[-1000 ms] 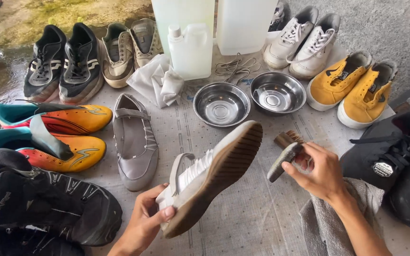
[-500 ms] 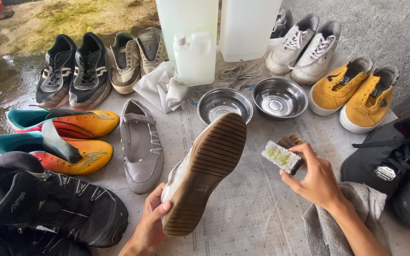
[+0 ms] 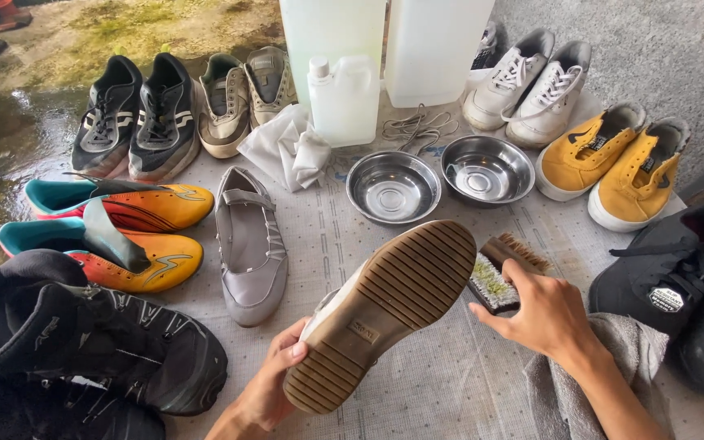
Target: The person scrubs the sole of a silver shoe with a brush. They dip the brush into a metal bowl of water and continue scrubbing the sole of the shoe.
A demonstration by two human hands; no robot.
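Gripping a white shoe (image 3: pixel 385 314) by its heel, left hand (image 3: pixel 275 383) curled, ribbed tan sole up (grooves crosswise), right hand (image 3: pixel 543 314) clasping a bristly brush (image 3: pixel 503 273) beside the toe

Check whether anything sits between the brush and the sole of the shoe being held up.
Nothing visible does. The right hand holds the brush right beside the toe end of the ribbed sole, which the left hand tilts upward. The brush appears to touch or nearly touch the sole's edge; the two steel bowls lie farther back.
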